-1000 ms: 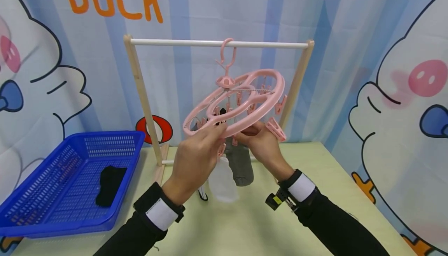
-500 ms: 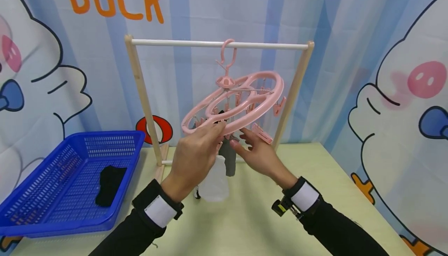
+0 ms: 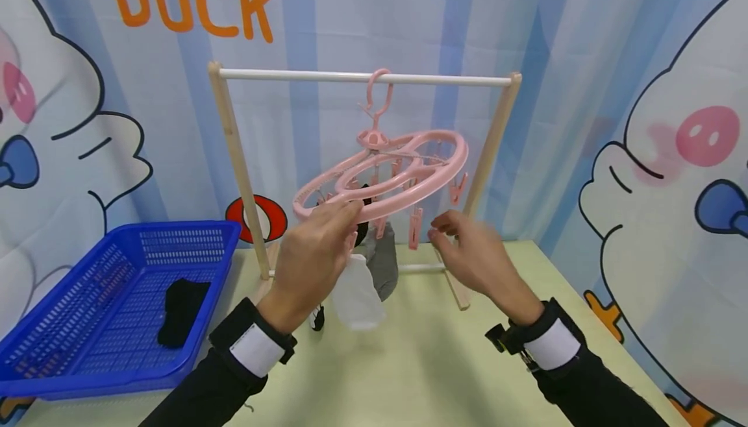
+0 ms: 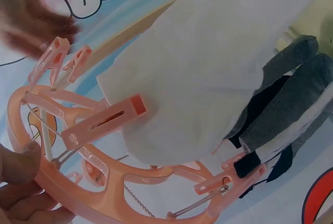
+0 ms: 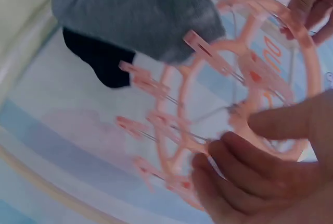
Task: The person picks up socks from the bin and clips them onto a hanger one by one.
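Note:
A pink round clip hanger [image 3: 403,203] hangs tilted by its hook from the white bar. My left hand [image 3: 312,258] pinches its near rim between thumb and fingers. A white sock [image 3: 356,297] is clipped just below that hand, and a grey sock [image 3: 382,261] hangs behind it. Dark and striped socks [image 4: 291,104] hang close by in the left wrist view. My right hand [image 3: 482,261], fingers loosely bent, is off the hanger to the right and holds nothing. The nearest pink clip [image 3: 415,229] dangles just left of its fingertips.
A wooden rack with a white bar [image 3: 280,75] stands on the pale table [image 3: 432,375]. On the left, a blue basket [image 3: 117,375] contains a black sock [image 3: 182,310]. A printed curtain [image 3: 350,18] closes off the back and sides.
My right hand has let go near the grey sock and drawn away to the right. The hanger has dropped and tilts less. My left hand keeps hold of the rim, shifting slightly left.

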Action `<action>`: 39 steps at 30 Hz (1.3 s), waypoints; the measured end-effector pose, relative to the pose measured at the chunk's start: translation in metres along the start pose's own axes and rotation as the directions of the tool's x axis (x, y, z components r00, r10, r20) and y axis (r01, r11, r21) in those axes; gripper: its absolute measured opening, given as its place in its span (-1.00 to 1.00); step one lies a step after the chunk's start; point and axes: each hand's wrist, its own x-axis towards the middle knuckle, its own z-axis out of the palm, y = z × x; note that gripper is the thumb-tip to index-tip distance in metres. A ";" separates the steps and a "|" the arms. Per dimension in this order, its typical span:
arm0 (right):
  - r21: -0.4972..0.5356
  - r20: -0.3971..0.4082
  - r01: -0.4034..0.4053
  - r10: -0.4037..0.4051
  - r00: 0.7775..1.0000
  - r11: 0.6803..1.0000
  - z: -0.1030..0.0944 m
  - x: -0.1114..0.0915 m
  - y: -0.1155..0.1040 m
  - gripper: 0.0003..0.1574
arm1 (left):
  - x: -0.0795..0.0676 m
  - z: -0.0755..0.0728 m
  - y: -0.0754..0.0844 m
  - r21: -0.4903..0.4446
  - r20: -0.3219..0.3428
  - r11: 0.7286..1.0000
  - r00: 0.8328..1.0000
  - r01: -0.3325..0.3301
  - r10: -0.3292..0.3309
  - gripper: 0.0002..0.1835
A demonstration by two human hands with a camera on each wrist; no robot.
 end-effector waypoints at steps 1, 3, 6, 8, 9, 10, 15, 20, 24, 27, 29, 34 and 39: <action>0.000 -0.102 0.030 -0.030 0.994 1.000 -0.004 0.001 -0.003 -0.71 | 0.000 0.000 -0.001 0.002 -0.004 1.000 1.000 0.002 -0.002 -0.58; -0.030 -0.284 0.098 -0.102 0.953 0.995 -0.011 0.005 -0.007 -0.76 | -0.001 -0.001 -0.003 0.008 -0.008 1.000 1.000 0.007 -0.007 -0.57; -0.066 -0.438 0.164 -0.176 0.882 0.984 -0.016 0.012 -0.012 -0.66 | -0.002 -0.002 -0.006 0.019 -0.013 1.000 1.000 0.017 -0.017 -0.58; -0.078 -0.462 0.191 -0.205 0.863 0.978 -0.017 0.017 -0.014 -0.59 | -0.003 -0.002 -0.008 0.024 -0.011 0.999 1.000 0.024 -0.024 -0.60; -0.082 -0.461 0.202 -0.217 0.861 0.976 -0.017 0.018 -0.014 -0.55 | -0.004 -0.003 -0.009 0.026 -0.010 0.999 1.000 0.026 -0.026 -0.61; -0.087 -0.454 0.210 -0.227 0.862 0.974 -0.016 0.019 -0.014 -0.53 | -0.004 -0.003 -0.010 0.025 -0.009 0.999 1.000 0.028 -0.027 -0.62; -0.124 -0.408 0.230 -0.260 0.875 0.965 -0.011 0.021 -0.013 -0.52 | -0.005 -0.003 -0.014 0.008 -0.037 1.000 0.999 0.024 -0.024 -0.60; -0.123 -0.421 0.253 -0.282 0.862 0.959 -0.007 0.022 -0.013 -0.53 | -0.005 -0.004 -0.019 0.004 -0.079 0.999 0.996 0.042 -0.041 -0.57; -0.092 -0.434 0.277 -0.289 0.853 0.956 -0.001 0.021 -0.014 -0.50 | -0.006 -0.005 -0.022 0.009 -0.080 0.998 0.995 0.065 -0.064 -0.53; -0.081 -0.428 0.273 -0.280 0.859 0.959 0.005 0.019 -0.015 -0.48 | -0.007 -0.004 -0.021 -0.017 -0.080 0.997 0.994 0.077 -0.079 -0.52; -0.093 -0.421 0.263 -0.277 0.864 0.960 0.009 0.018 -0.016 -0.47 | -0.007 -0.003 -0.018 -0.020 -0.077 0.997 0.994 0.079 -0.081 -0.51; -0.107 -0.406 0.236 -0.259 0.876 0.966 0.015 0.014 -0.019 -0.45 | -0.006 0.002 -0.012 0.004 -0.047 0.998 0.997 0.056 -0.056 -0.50; -0.115 -0.398 0.240 -0.267 0.878 0.964 0.015 0.012 -0.024 -0.50 | -0.007 0.007 -0.008 0.029 -0.019 0.999 0.999 0.029 -0.028 -0.51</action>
